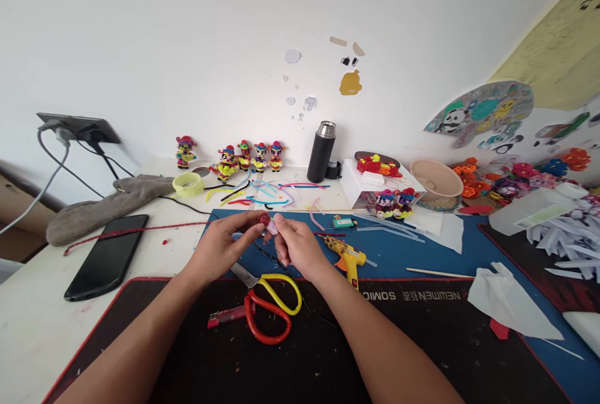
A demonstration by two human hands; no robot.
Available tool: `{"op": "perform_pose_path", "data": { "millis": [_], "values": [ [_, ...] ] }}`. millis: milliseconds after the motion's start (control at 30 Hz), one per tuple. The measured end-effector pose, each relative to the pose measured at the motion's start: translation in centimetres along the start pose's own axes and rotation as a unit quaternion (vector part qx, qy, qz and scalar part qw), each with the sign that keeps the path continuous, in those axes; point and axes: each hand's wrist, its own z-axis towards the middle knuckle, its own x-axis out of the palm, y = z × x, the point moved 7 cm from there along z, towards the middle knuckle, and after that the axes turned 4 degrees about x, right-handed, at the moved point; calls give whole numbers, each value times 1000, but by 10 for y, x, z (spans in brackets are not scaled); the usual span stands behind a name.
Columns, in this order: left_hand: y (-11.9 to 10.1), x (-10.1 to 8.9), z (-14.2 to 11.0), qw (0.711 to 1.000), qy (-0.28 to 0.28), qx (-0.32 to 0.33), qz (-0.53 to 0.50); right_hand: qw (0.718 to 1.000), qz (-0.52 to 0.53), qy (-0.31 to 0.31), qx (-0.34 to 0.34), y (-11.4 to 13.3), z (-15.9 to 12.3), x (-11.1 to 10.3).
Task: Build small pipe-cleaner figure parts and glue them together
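Observation:
Between my fingertips is a small dark red and pale pink pipe-cleaner piece [266,221]. My left hand [222,242] pinches its red side with thumb and forefinger. My right hand [297,244] is closed on its pale pink end. From beside my left hand, a long red pipe cleaner [140,229] stretches left across a black phone [107,257]. Just below my hands lie scissors [269,307] with one yellow and one red handle, and a red box cutter [227,315]. A yellow glue gun [349,260] rests to the right of my right hand.
Finished pipe-cleaner figures [227,163] stand along the wall, near loose pipe cleaners [272,191] and a tape roll [188,184]. A black thermos [321,152] stands beside a white box [349,188]. At right are a bowl [435,179], tissue [510,304] and a plastic container [534,207].

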Motion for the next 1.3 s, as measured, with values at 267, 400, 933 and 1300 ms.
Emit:
{"op": "perform_pose_path", "data": {
  "millis": [267, 400, 933, 1300],
  "values": [
    [-3, 3, -1, 998, 13, 18, 60, 999, -49, -18, -8, 2, -2, 1],
    [-5, 2, -1, 997, 15, 22, 77, 996, -81, -25, -10, 4, -5, 1],
    [-8, 4, -1, 994, 27, 36, 99, 995, -99, -24, -7, 2, -5, 4],
    [-5, 6, -1, 994, 20, 22, 104, 995, -95, -27, -4, -5, -3, 3]
  ]
}}
